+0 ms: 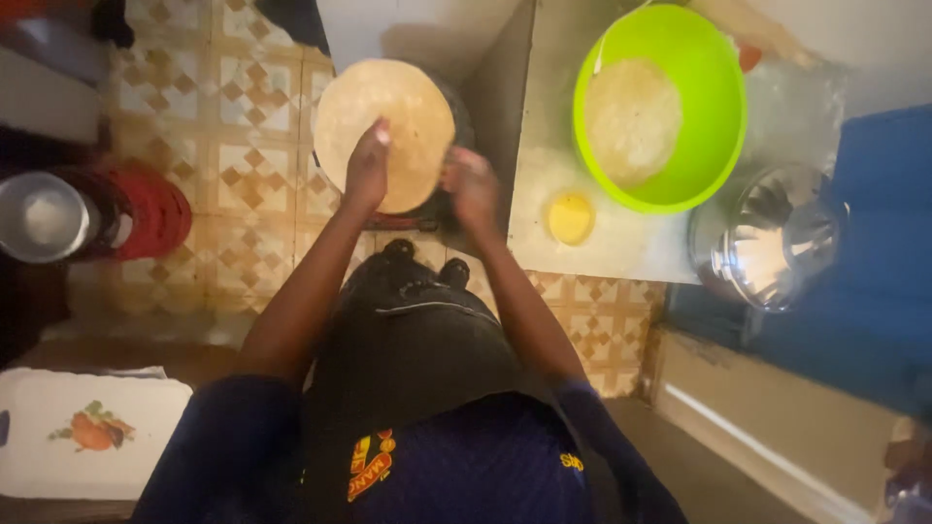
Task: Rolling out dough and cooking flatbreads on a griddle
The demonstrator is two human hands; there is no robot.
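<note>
Flatbread (388, 121), round, pale and thin, lies spread over a dark round pan (456, 126) that shows only as a dark rim at its right side, above a floor of patterned tiles (243, 146). My left hand (367, 167) rests on the lower part of the flatbread, its fingers (381, 131) laid flat and pressing down on the surface, not wrapped around anything. My right hand (471, 184) sits at the lower right edge of the flatbread, touching or just beside the rim; its fingers are curled loosely, and I cannot tell whether they pinch the edge or only rest against it.

To the right of the pan stands a grey bench (544, 146). On it sits a bright green bowl (718, 126) with another pale flatbread lying inside. Just below the bowl, near my right hand, is a small yellow round dish (570, 216). Further right, at the bench's corner, stands a shiny metal pot (772, 238), with a blue surface (883, 243) behind it.

On the far left I see a metal cup (41, 215) beside a stack of red plates (155, 213). Lower left lies a white tray (87, 437) with a fruit picture on it. My dark apron and blue sleeves fill the bottom of the view.
</note>
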